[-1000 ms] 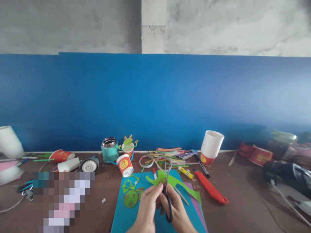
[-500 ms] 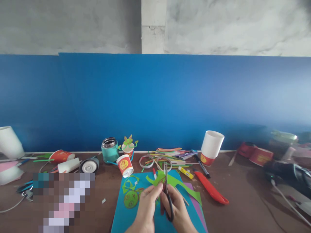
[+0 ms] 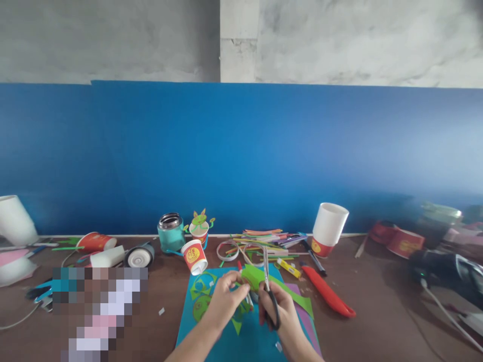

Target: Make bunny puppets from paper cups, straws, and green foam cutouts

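Note:
My right hand (image 3: 277, 304) grips a pair of scissors (image 3: 266, 274) by the dark handles, with the blades pointing up and away from me. To its left, my left hand (image 3: 226, 296) has its thumb and fingertips drawn together. What they pinch, if anything, is too small to make out. Just beyond the fingertips is a bright green paper (image 3: 254, 275), stretching right behind the scissors. Under both hands lies a blue sheet (image 3: 222, 347). A green triangular scrap (image 3: 237, 327) and a round green paper face (image 3: 199, 307), partly behind my left arm, rest on it.
Behind the sheet lie a tape ring (image 3: 227, 243), colored strips (image 3: 264, 236) and a yellow glue stick (image 3: 289, 268). A red sheath-like object (image 3: 328, 292) lies right. Paper cups (image 3: 194, 256), a teal jar (image 3: 169, 236) and stacked cups (image 3: 329, 226) stand near the blue panel.
My hands have moved apart: the left to the left, the right with the scissors to the right, off the green paper's cut edge. The green triangular scrap now shows below.

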